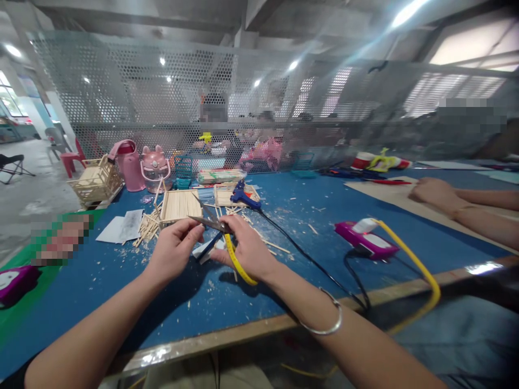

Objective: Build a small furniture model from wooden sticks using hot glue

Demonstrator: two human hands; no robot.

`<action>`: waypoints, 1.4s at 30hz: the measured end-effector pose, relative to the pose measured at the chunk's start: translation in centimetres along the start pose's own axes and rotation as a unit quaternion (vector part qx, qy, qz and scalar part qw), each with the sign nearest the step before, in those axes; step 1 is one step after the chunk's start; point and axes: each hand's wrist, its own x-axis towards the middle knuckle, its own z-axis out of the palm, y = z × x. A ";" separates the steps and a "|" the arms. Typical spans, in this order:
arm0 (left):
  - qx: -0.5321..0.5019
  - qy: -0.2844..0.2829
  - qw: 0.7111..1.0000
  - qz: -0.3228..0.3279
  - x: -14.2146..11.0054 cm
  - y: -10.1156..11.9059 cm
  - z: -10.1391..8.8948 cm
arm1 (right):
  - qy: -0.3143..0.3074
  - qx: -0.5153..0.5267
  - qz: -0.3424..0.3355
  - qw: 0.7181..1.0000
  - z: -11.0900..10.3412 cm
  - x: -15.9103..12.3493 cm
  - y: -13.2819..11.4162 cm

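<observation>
My right hand (247, 246) grips a pair of scissors (222, 226) with a yellow handle loop. The metal blades stand apart and point left toward my left hand (174, 246). Its thumb and fingers are pinched together by the blades; what lies between them is too small to make out. Just beyond my hands are a panel of wooden sticks (180, 204), a heap of loose sticks (149, 227) and a small stick frame (221, 195). A blue glue gun (245, 195) rests at that frame, its black cord running toward the front edge.
A purple power strip (367, 240) with a white plug and yellow cable lies right. Another person's hand (432, 194) rests on brown board (377, 197). Behind stand a pink bottle (130, 167), a pink-lidded jug (155, 170), a stick model (97, 181) and a perforated screen (162, 97).
</observation>
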 end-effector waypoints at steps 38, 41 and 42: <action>-0.100 0.066 0.992 -0.042 -1.2 0.4 1.7 | 0.004 0.040 -0.005 0.999 0.1 -0.4 -0.8; -0.055 0.076 0.995 -0.025 -1.0 0.2 1.4 | 0.003 0.036 0.027 0.999 -0.2 -0.2 -0.8; -0.031 0.084 0.996 -0.010 -0.8 0.2 1.2 | 0.009 0.031 0.029 0.999 -0.3 -0.1 -0.7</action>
